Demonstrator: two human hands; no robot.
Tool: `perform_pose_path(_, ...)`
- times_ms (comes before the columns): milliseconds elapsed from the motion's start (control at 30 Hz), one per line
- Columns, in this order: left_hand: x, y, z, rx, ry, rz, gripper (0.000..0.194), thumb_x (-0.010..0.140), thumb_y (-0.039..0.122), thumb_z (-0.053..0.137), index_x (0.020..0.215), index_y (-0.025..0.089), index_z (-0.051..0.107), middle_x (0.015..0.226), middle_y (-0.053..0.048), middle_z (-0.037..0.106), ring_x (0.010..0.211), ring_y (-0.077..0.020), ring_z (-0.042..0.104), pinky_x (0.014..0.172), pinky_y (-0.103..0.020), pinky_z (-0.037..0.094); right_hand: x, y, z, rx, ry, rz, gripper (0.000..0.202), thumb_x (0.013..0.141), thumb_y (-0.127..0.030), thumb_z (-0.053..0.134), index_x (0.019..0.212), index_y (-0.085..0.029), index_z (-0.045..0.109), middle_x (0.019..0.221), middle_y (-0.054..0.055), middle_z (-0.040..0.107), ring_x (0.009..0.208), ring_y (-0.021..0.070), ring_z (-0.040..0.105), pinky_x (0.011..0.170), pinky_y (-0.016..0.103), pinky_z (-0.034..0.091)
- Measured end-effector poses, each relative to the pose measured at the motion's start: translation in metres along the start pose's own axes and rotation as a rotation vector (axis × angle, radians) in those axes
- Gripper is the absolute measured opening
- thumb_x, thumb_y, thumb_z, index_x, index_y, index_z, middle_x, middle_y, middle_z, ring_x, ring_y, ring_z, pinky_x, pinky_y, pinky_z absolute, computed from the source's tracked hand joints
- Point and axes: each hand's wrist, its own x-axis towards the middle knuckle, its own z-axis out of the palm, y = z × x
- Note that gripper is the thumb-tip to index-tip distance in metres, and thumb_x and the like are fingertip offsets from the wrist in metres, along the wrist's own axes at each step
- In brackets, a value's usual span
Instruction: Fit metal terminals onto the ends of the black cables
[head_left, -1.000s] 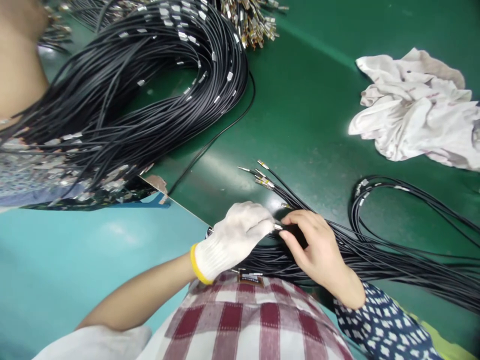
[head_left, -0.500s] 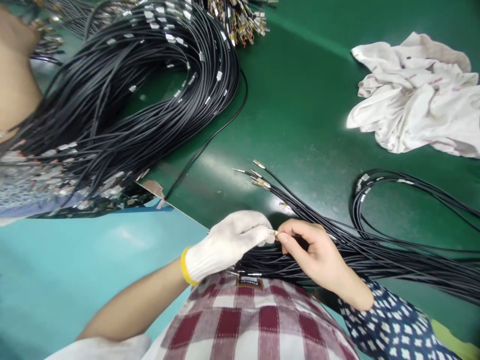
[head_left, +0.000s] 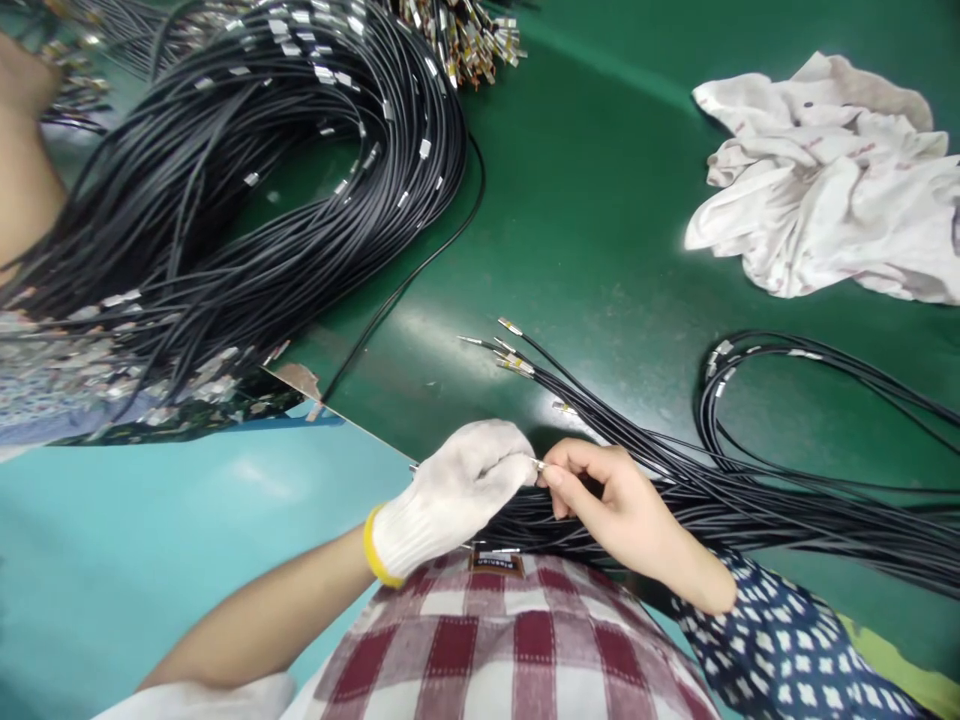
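Observation:
My left hand, in a white knit glove with a yellow cuff, pinches a small silvery cable end between thumb and fingers. From the other side my bare right hand grips the same piece with thumb and forefinger, so the hands nearly touch. Most of the piece is hidden by the fingers. Under and behind my hands runs a bundle of black cables stretching off to the right. Several of its tips, metal with yellow marks, fan out on the green table beyond my hands.
At the upper left lies a big coil of black cables with white tags, beside another person's arm. A crumpled white cloth rests at the upper right. Below it is a smaller cable loop. The table's edge slants on the left.
Both hands still hold the cable end, which appears turned, its yellow mark now out of sight. The whole view has shifted slightly, moving everything a little left.

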Motion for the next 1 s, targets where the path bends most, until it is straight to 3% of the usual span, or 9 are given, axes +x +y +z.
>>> perform_pose_path(100,-0.001,-0.002,0.004,0.042,0.035,0.013,0.024,0.093,0.019,0.044,0.072,0.019,0.055,0.077,0.003,0.056,0.078,-0.0137,0.053,0.077,-0.027,0.039,-0.001,0.001,0.001,0.037,0.005,-0.011,0.029,0.102,-0.031,0.049,0.078,-0.019,0.060,0.058,-0.002,0.062,0.052,0.0121,0.056,0.052,0.024,0.040)
perform_pose_path(267,-0.003,-0.004,0.009,0.094,0.088,0.026,0.023,0.094,0.019,0.043,0.072,0.019,0.052,0.079,0.002,0.055,0.078,-0.0145,0.051,0.079,-0.028,0.039,-0.002,-0.005,0.010,-0.262,0.211,-0.180,0.023,0.099,-0.023,0.052,0.078,-0.018,0.061,0.061,0.000,0.060,0.056,0.0145,0.053,0.064,0.030,0.042)
perform_pose_path(400,-0.002,-0.001,0.007,0.069,0.079,0.019,0.024,0.094,0.022,0.042,0.073,0.019,0.053,0.078,0.002,0.054,0.078,-0.0146,0.051,0.079,-0.029,0.039,0.000,-0.006,0.011,-0.189,0.154,-0.118,0.027,0.100,-0.025,0.050,0.076,-0.019,0.060,0.060,-0.001,0.059,0.056,0.0141,0.052,0.060,0.028,0.042)
perform_pose_path(667,0.005,0.007,-0.001,-0.217,-0.083,-0.122,0.026,0.094,0.031,0.045,0.072,0.019,0.054,0.071,0.004,0.049,0.069,-0.0129,0.046,0.064,-0.026,0.035,0.001,0.001,0.001,0.117,0.080,-0.026,0.036,0.102,-0.035,0.050,0.070,-0.019,0.055,0.057,-0.004,0.055,0.052,0.0115,0.049,0.056,0.024,0.040)
perform_pose_path(1000,0.009,0.007,0.000,-0.217,-0.016,-0.134,0.028,0.093,0.033,0.047,0.069,0.019,0.052,0.069,0.005,0.047,0.067,-0.0118,0.044,0.061,-0.026,0.033,-0.003,0.006,-0.004,0.045,0.063,-0.054,0.030,0.104,-0.032,0.047,0.080,-0.020,0.059,0.065,-0.002,0.061,0.059,0.0128,0.056,0.060,0.024,0.043)
